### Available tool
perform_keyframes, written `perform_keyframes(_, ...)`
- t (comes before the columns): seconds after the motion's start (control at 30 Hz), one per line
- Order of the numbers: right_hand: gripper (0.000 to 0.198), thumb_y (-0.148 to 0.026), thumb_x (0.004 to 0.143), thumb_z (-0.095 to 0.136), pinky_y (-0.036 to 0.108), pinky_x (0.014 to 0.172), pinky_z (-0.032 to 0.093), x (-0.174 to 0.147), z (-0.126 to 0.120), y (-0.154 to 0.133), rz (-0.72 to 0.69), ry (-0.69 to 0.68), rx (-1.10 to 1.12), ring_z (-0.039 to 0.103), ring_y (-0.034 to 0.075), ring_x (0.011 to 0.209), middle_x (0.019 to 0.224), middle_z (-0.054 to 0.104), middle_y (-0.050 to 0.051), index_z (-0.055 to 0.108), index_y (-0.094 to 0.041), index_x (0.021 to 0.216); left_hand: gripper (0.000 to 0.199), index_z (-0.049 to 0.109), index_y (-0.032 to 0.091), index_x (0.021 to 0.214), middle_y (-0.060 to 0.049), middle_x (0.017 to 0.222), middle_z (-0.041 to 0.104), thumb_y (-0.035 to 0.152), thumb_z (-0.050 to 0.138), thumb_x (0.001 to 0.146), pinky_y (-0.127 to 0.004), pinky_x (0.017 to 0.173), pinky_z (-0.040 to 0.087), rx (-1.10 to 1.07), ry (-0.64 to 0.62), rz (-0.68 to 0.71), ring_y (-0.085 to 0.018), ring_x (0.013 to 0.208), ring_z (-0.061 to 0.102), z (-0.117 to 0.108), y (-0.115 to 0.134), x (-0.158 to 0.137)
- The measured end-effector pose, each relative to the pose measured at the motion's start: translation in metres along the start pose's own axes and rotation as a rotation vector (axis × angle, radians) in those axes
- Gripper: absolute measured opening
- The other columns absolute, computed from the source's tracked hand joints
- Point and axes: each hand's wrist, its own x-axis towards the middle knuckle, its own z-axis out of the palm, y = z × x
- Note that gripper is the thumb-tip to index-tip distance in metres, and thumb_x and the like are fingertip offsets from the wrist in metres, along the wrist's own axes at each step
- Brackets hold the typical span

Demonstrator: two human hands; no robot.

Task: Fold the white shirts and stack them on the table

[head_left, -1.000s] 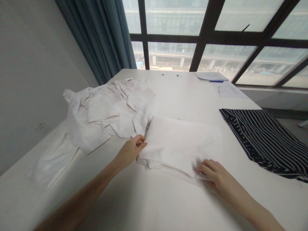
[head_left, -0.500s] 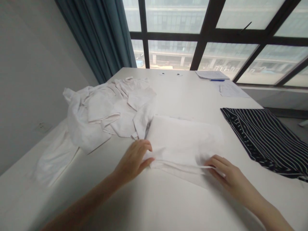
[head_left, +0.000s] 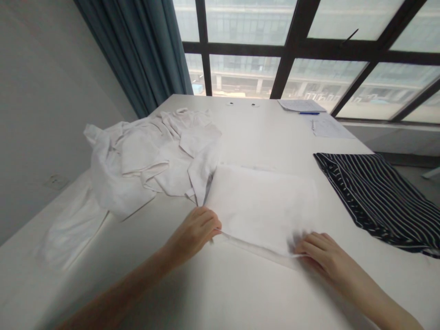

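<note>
a white table stretches toward a dark-framed window, and on its near middle lies a folded white cloth, spread flat, its near edge pinched at both ends. the left hand has its fingers closed over the near left corner, thumb tucked under, with hardly any gap between them. the right hand holds the near right corner in a narrow grip, fingers curled above and thumb below; the cloth by its fingertips is blurred. between the hands the edge runs in a slightly slanted line, a second, thinner layer showing beneath it. just beyond the left hand, close by the cloth's left side, a crumpled heap of white fabric covers the table's left part. to the right, apart from the cloth, a black fabric with white stripes lies flat and reaches the table's right edge. farther back on that side are some papers and a blue pen, and two small dark spots mark the far end of the tabletop. a blue curtain hangs beside the window at left, next to a plain grey wall with a socket plate low on it.
</note>
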Motion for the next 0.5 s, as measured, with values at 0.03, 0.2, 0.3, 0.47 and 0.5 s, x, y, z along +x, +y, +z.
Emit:
perform_keyframes(0.03,0.018,-0.017,0.095,0.048,0.036,0.075,0.048,0.0,0.003,0.001,0.017,-0.013,0.01,0.06,0.021,0.082,0.087,0.064,0.005,0.064,-0.024,0.089,0.013,0.056,0.018,0.085,-0.003,0.08,0.061,0.016,0.051,0.097,-0.031,0.079,0.044,0.038,0.014,0.056,-0.017,0.081,0.052,-0.004,0.001,0.0)
perform_keyframes(0.2,0.016,-0.019,0.093,0.047,0.036,0.076,0.051,-0.006,0.014,0.003,0.068,0.061,0.09,0.06,0.022,0.085,0.091,0.064,0.007,0.062,-0.023,0.087,0.017,0.058,0.019,0.089,-0.001,0.081,0.064,0.011,0.045,0.098,-0.036,0.09,0.044,0.149,0.032,0.25,-0.015,0.078,0.053,-0.012,0.002,-0.008)
perform_keyframes(0.3,0.016,-0.022,0.094,0.048,0.033,0.074,0.052,-0.016,0.015,0.003,0.074,0.099,0.144,0.061,0.021,0.086,0.091,0.063,0.007,0.063,-0.024,0.087,0.019,0.057,0.019,0.087,-0.001,0.079,0.062,0.008,0.044,0.096,-0.036,0.089,0.045,0.174,0.002,0.247,-0.015,0.077,0.053,-0.007,-0.001,-0.013)
perform_keyframes(0.47,0.017,-0.02,0.093,0.049,0.027,0.067,0.051,-0.031,0.005,0.0,0.049,0.068,0.198,0.062,0.018,0.081,0.086,0.06,0.004,0.065,-0.026,0.089,0.018,0.054,0.018,0.086,-0.003,0.08,0.06,0.006,0.044,0.095,-0.035,0.087,0.046,0.193,-0.039,0.239,-0.017,0.077,0.051,-0.001,-0.002,-0.015)
perform_keyframes(0.5,0.018,-0.019,0.093,0.049,0.027,0.068,0.051,-0.032,0.004,-0.001,0.057,0.041,0.201,0.062,0.018,0.08,0.086,0.059,0.004,0.064,-0.026,0.087,0.017,0.053,0.019,0.087,-0.003,0.08,0.06,0.005,0.045,0.094,-0.035,0.087,0.046,0.189,-0.049,0.232,-0.017,0.078,0.051,-0.001,-0.002,-0.015)
